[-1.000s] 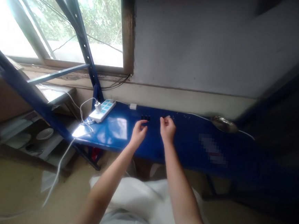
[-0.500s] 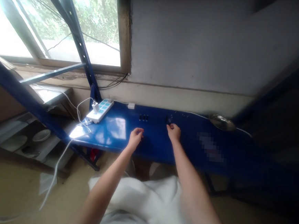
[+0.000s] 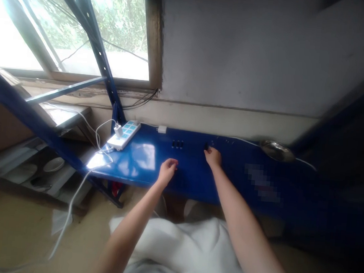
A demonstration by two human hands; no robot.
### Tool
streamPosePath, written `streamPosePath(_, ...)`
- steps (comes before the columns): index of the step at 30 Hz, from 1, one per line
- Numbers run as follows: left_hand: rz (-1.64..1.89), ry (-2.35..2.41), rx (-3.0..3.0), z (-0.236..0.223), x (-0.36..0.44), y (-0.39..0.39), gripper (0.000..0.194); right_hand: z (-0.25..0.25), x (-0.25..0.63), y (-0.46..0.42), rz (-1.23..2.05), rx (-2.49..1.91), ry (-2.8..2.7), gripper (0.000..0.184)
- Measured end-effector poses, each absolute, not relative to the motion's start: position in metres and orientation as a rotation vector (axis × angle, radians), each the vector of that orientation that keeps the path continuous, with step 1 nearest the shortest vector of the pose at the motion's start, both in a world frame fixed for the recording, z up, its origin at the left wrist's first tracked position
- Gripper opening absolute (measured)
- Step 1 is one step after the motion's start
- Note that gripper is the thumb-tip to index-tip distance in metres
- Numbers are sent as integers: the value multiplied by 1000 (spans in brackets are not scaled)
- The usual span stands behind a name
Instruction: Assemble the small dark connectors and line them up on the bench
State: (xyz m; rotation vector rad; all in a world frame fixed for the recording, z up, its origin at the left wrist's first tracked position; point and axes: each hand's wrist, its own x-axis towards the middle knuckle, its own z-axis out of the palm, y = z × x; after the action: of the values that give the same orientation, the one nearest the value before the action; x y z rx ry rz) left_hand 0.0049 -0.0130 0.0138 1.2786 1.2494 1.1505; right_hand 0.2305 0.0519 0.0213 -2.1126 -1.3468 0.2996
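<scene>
My left hand (image 3: 167, 170) rests on the blue metal shelf (image 3: 235, 178) with its fingers curled in, a little in front of a row of three small dark pieces (image 3: 177, 144). My right hand (image 3: 213, 156) reaches farther back, fingertips pinched at a small dark piece (image 3: 206, 146) near the shelf's rear edge. What the fingers hold is too small to make out. More tiny dark bits (image 3: 227, 141) lie just right of it.
A white power strip (image 3: 124, 134) with a charger plugged in lies at the shelf's left rear, its cable hanging to the floor. A metal bowl (image 3: 276, 150) sits at the right rear. Blue rack posts (image 3: 92, 37) cross the window. Dishes (image 3: 54, 164) lie low at the left.
Both hands came down from a raised position onto the shelf. My right hand moved back to the small dark piece; my left hand pulled toward me, away from the row of three.
</scene>
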Motion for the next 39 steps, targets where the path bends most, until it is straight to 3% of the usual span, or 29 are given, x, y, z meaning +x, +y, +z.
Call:
streamPosePath(11, 1165, 1242, 1349, 9, 4, -13, 17, 15, 246, 61, 335, -2148, -1435, 15)
streamPosePath(22, 1133, 1278, 1434, 13, 4, -15, 16, 15, 253, 68, 616, -2102, -929, 10)
streamPosePath(29, 1145, 1316, 1530, 10, 4, -16, 18, 15, 253, 70, 644, -2094, -915, 4)
streamPosePath(34, 1268, 1355, 1741, 19, 6, -13, 21, 16, 258, 68, 777, -2013, -919, 17)
streamPosePath(39, 1147, 1475, 1979, 48, 10, 4, 39, 24, 259, 50, 810, -1917, -873, 29)
